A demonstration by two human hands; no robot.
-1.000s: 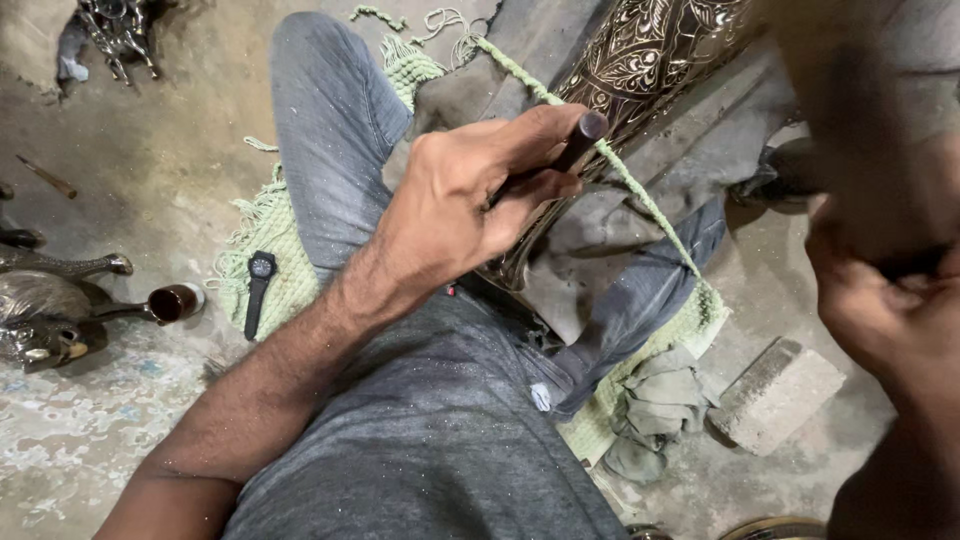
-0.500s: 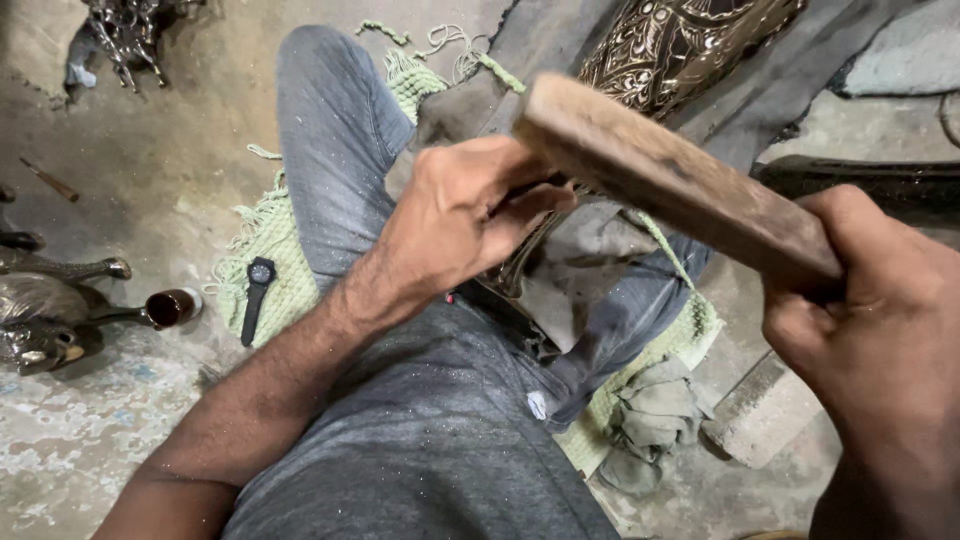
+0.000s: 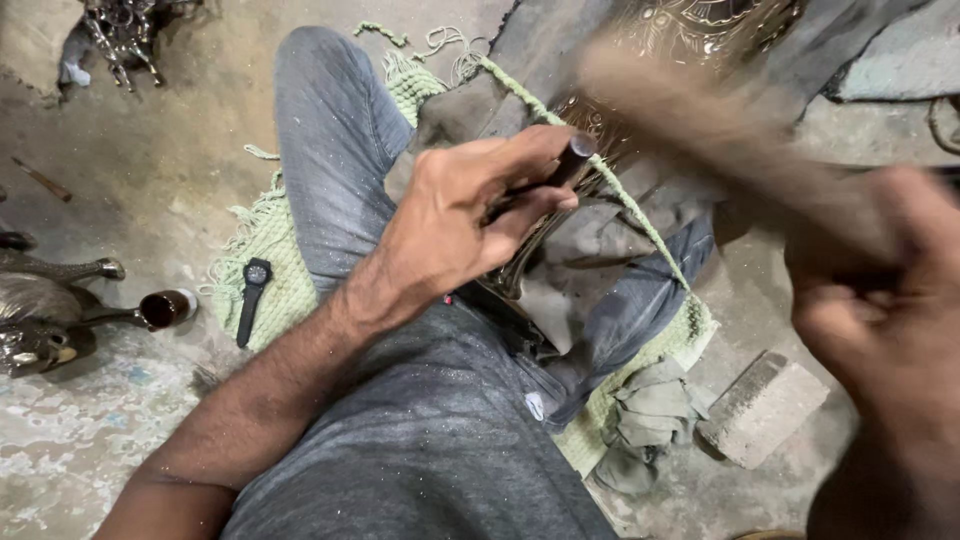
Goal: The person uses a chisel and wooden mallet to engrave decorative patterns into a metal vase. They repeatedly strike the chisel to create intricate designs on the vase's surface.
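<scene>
My left hand (image 3: 470, 215) grips a dark metal punch (image 3: 568, 160), its tip held against an engraved brass piece (image 3: 700, 20) that rests across my lap on grey cloth. My right hand (image 3: 880, 310) holds a wooden mallet (image 3: 720, 130); both are motion-blurred, and the mallet sits above and to the right of the punch's top end. My legs in grey jeans (image 3: 340, 180) lie on a green woven mat (image 3: 275, 250).
A black wristwatch (image 3: 252, 295) lies on the mat's left edge. Metal figures and a small cup (image 3: 165, 308) sit on the floor at left. A brick (image 3: 760, 405) and a crumpled rag (image 3: 650, 415) lie at lower right. More metal ornaments (image 3: 120, 30) are top left.
The right hand swung up out of view with the mallet, then brought it down toward the punch. The left hand kept the punch nearly still on the brass piece.
</scene>
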